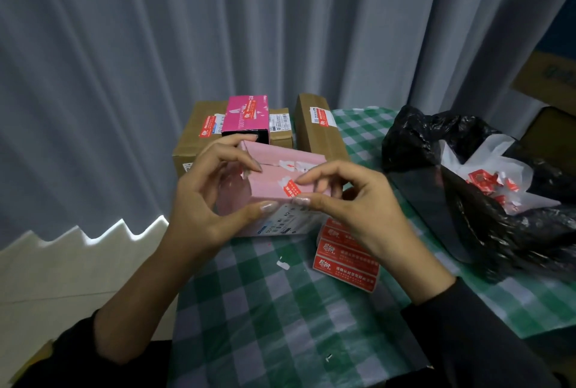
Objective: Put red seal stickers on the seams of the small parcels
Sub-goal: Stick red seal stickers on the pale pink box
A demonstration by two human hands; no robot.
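Pink parcel [274, 161] held over tabletop [265, 309] near left edge; likely light, thin card, crushable, hold by ends. Left hand [199, 200] grips left end; right hand [352, 210] pinches 1 red seal sticker [291, 189] onto it.

The red sticker sheet [346, 266] bears white Chinese print, too blurred to read.

brown cartons [190, 144] 3 | pink parcel [268, 157] 1 | magenta box [246, 117] 1 | black bag [420, 138] 1 | sticker strip [346, 258] 1 — perhaps 4 labels [343, 272]

matte pink cardboard box [282, 175], shiny crinkly black plastic bag [436, 138], checked cloth [265, 309], plain brown cardboard parcels [314, 129]
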